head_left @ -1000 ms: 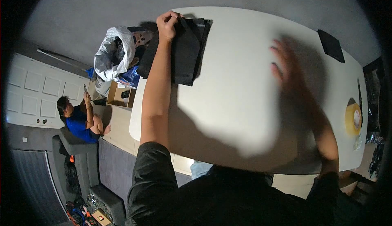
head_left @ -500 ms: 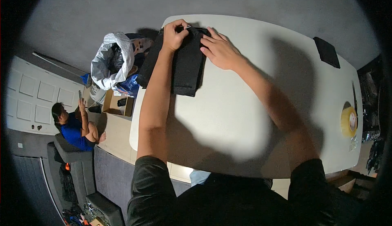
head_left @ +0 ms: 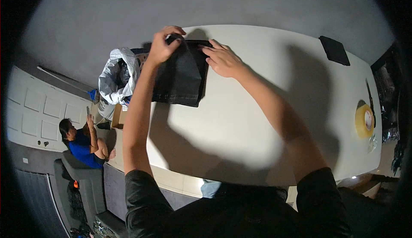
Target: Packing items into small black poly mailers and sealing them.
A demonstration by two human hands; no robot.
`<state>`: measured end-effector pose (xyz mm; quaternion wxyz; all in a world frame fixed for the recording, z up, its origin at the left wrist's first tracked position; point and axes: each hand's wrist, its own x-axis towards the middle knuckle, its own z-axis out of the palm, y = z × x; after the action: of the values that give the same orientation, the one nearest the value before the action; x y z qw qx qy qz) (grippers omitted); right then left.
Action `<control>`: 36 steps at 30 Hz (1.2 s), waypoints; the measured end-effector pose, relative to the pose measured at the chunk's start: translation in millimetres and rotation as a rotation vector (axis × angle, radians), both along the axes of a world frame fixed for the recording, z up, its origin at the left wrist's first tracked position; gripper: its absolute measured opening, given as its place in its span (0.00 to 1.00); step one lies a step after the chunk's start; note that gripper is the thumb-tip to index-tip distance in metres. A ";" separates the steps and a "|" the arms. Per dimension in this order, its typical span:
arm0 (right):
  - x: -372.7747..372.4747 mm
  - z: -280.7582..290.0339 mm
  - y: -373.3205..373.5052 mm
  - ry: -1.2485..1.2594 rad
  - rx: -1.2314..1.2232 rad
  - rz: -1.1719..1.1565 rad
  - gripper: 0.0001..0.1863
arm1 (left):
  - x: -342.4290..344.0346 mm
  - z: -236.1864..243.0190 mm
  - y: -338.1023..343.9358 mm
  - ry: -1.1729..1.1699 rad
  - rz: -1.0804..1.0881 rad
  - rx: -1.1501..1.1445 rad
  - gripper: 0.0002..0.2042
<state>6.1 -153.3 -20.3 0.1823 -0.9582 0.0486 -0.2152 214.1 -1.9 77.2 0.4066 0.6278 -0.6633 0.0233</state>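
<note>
A pile of flat black sheets (head_left: 175, 83), perhaps fabric or pouches, lies near the far left edge of the white table (head_left: 231, 135). My left hand (head_left: 165, 44) pinches the upper edge of the top sheet, lifting it slightly at the corner. My right hand (head_left: 223, 61) rests its spread fingertips on the pile's upper right part, holding nothing. Just left of the pile is a white sack (head_left: 112, 77) with dark contents, partly hidden by other items and my left forearm.
A separate black piece (head_left: 334, 50) lies at the back right, with a yellow tape roll (head_left: 364, 120) and a long dark tool (head_left: 369, 96) along the right edge. A person in blue (head_left: 85, 150) sits at left on a grey sofa (head_left: 94, 182), near a cardboard box (head_left: 117, 117).
My right hand has moved up and left from above the bare tabletop onto the pile. My left hand has drawn leftward with the top sheet's edge, uncovering more beneath.
</note>
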 end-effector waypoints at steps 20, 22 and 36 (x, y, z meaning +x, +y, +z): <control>-101.2 24.0 -17.7 -0.194 1.299 0.048 0.31 | -174.8 192.9 13.0 -0.013 -0.149 0.238 0.10; -144.3 38.0 -0.6 -0.372 1.557 0.024 0.35 | -171.8 175.3 -12.3 0.029 -0.166 0.273 0.10; -312.3 7.5 -62.8 0.117 0.693 -0.166 0.14 | -194.4 -63.9 -141.5 0.268 0.073 0.299 0.12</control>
<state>-306.2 -216.1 -12.8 0.4753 -0.8428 0.2068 -0.1448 19.6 -143.3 13.3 0.3924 0.7023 -0.5761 -0.1444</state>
